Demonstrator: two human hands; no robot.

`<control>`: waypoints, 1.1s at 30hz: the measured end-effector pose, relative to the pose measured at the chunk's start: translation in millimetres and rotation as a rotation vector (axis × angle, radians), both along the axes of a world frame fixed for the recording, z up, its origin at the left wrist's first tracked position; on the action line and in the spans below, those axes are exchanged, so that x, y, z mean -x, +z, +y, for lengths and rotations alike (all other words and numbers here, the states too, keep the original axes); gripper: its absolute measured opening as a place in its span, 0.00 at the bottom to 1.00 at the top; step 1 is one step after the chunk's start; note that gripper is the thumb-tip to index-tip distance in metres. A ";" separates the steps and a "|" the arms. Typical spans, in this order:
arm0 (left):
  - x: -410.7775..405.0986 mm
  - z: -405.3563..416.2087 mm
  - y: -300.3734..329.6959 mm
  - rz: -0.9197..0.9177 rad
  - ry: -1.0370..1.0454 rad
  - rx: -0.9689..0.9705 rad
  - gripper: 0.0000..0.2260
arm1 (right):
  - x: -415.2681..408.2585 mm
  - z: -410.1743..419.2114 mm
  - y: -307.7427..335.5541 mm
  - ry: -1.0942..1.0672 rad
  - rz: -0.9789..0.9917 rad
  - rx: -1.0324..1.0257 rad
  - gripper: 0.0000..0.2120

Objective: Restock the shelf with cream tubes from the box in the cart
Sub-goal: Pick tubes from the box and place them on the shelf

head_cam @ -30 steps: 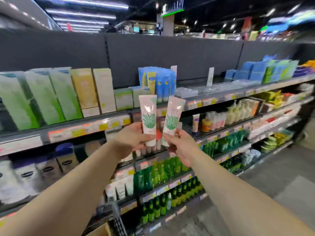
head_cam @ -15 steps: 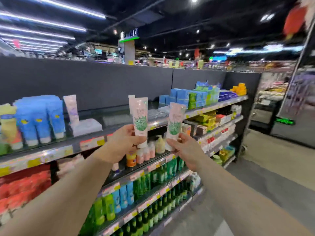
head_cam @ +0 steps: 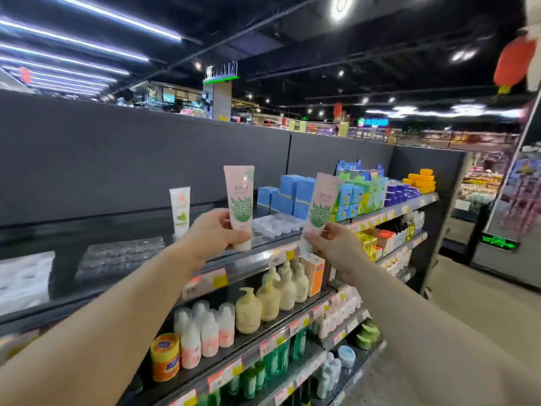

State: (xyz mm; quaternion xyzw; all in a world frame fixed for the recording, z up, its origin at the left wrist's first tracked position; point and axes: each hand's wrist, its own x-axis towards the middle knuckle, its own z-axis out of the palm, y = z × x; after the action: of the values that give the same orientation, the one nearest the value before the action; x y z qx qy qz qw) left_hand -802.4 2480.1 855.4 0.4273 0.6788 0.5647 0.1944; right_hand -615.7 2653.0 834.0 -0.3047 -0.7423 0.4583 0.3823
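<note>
— So, what's around the hands, left to right?
— At centre left a white tube (head_cam: 179, 211) stands alone on the top shelf (head_cam: 248, 260). The left hand (head_cam: 215, 235) grips a pink cream tube (head_cam: 240, 206) upright, cap down; the right hand (head_cam: 333, 244) pinches a second cream tube (head_cam: 320, 209), tilted slightly right. Between them lies a clear plastic tray (head_cam: 276, 224); blue boxes (head_cam: 288, 194) stand behind it.
— Changed from half a second back?
— The view has swung right: the blue tubes at far left are gone, and both hands still hold their tubes ahead of the shelf edge.
— Containers?
— Below, cream pump bottles (head_cam: 272, 297) and an orange jar (head_cam: 164, 357) fill the lower shelves. The tray's contents I cannot make out.
</note>
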 end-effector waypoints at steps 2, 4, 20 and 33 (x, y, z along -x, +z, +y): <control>12.6 29.5 3.2 -0.025 0.026 0.008 0.15 | 21.8 30.4 6.2 0.017 -0.050 -0.044 0.11; 22.7 54.1 2.2 -0.014 0.052 0.035 0.16 | 42.7 56.8 8.9 0.068 -0.091 -0.085 0.11; 28.1 161.9 -16.1 -0.078 0.540 -0.029 0.15 | 159.2 193.8 -19.7 0.553 -0.422 -0.475 0.13; -29.2 193.7 -7.7 0.024 0.561 -0.066 0.17 | 105.2 199.7 25.3 0.955 -0.142 -0.232 0.20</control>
State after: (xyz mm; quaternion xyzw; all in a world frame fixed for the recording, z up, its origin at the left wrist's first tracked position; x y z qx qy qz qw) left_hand -773.2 2673.8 847.7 0.2353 0.7541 0.6131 0.0084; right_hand -720.9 2852.8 859.3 0.0832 -0.8693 0.4747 0.1095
